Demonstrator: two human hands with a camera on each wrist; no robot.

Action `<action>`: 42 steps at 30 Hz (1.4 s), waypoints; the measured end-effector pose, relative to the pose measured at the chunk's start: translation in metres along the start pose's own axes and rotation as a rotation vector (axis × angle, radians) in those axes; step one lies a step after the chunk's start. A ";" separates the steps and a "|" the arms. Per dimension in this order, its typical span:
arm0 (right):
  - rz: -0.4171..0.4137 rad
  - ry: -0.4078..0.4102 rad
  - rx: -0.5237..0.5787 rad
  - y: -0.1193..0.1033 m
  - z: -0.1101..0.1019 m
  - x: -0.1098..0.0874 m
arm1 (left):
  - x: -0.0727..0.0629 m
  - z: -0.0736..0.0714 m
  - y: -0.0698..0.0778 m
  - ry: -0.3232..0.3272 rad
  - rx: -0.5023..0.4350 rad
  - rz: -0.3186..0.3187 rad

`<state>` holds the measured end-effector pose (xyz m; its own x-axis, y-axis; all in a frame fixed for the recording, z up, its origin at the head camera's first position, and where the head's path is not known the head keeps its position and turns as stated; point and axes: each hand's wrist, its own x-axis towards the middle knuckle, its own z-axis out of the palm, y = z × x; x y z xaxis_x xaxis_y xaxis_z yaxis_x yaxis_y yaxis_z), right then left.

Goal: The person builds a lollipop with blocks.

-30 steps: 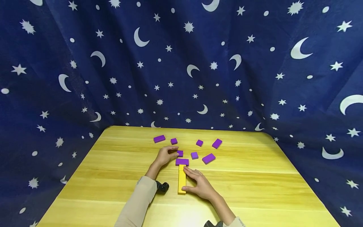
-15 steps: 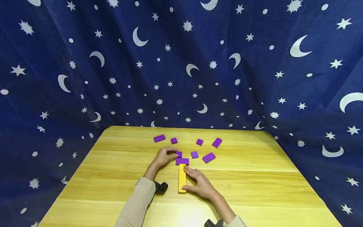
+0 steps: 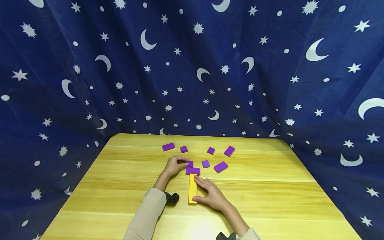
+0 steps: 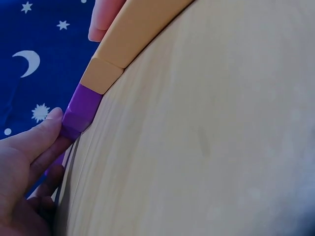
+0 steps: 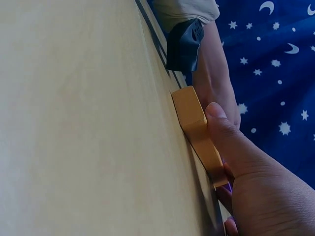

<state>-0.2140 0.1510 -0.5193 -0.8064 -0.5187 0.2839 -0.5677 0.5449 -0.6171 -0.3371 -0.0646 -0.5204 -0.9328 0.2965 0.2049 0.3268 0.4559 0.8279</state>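
In the head view, my left hand pinches a small purple block between thumb and fingers, just behind a longer purple block lying crosswise. That crosswise block meets the far end of a yellow row, made of a short yellow block and a long yellow block. My right hand rests along the row's right side, thumb near its close end and fingertips by the short block. The right wrist view shows the thumb against the yellow side. Fingers partly hide the pinched block.
Beyond the hands lie loose purple blocks: a small one, longer ones, and two more small ones. A dark blue curtain hangs behind the wooden table.
My left hand has brought the small purple block slightly nearer the crosswise purple block, with a tiny sideways shift left and back. My right hand stays by the yellow row.
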 end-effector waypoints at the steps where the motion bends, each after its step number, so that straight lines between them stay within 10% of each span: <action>1: 0.001 0.000 0.001 0.000 0.000 0.000 | 0.000 0.000 0.000 -0.004 -0.002 0.001; 12: 0.004 0.001 0.010 0.001 -0.002 0.000 | 0.000 -0.001 -0.003 -0.019 -0.021 0.074; 23: -0.012 0.008 -0.005 0.003 -0.001 -0.001 | 0.006 -0.002 -0.002 -0.040 0.006 0.005; 34: -0.024 0.006 -0.013 0.000 -0.001 0.000 | 0.035 -0.018 0.002 0.293 0.050 0.046; 42: -0.018 0.011 -0.009 0.000 0.001 0.000 | 0.048 -0.018 0.000 0.237 0.160 -0.042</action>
<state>-0.2138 0.1504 -0.5194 -0.7978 -0.5214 0.3027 -0.5836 0.5417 -0.6049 -0.3849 -0.0656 -0.5007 -0.9493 0.0788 0.3042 0.2895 0.5956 0.7493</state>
